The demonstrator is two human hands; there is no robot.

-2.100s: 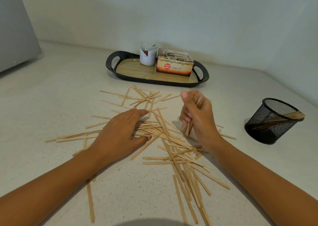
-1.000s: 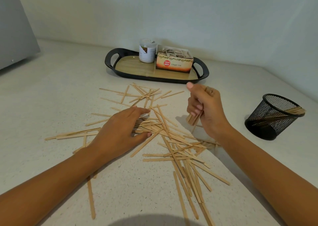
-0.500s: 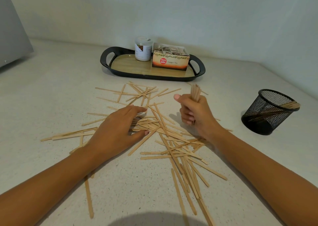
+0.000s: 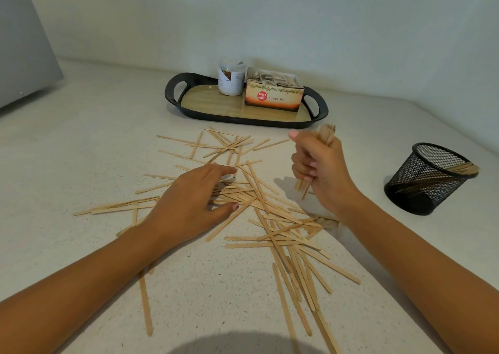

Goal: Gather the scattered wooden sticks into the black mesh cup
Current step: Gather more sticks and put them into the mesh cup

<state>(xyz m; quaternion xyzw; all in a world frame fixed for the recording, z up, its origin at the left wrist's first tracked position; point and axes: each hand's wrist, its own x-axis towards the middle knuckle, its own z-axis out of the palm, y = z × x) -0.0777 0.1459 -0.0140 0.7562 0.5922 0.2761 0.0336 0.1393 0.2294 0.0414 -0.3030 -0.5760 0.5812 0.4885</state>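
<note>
Several thin wooden sticks (image 4: 272, 227) lie scattered across the pale speckled counter. My right hand (image 4: 321, 170) grips an upright bundle of sticks (image 4: 325, 135), lifted a little above the counter, left of the black mesh cup (image 4: 429, 178). The cup stands at the right with a few sticks leaning inside it. My left hand (image 4: 191, 205) rests flat on the pile's left part, fingers straight and spread over the sticks.
A black tray (image 4: 175, 97) with a wooden floor stands at the back, carrying a white jar (image 4: 231, 76) and a ginger tea box (image 4: 274, 94). A grey appliance (image 4: 21, 43) fills the far left. Walls close off the back and right.
My right hand has turned the bundle upright and lifted it slightly, keeping it near the pile's right side. My left hand has stayed on the pile.
</note>
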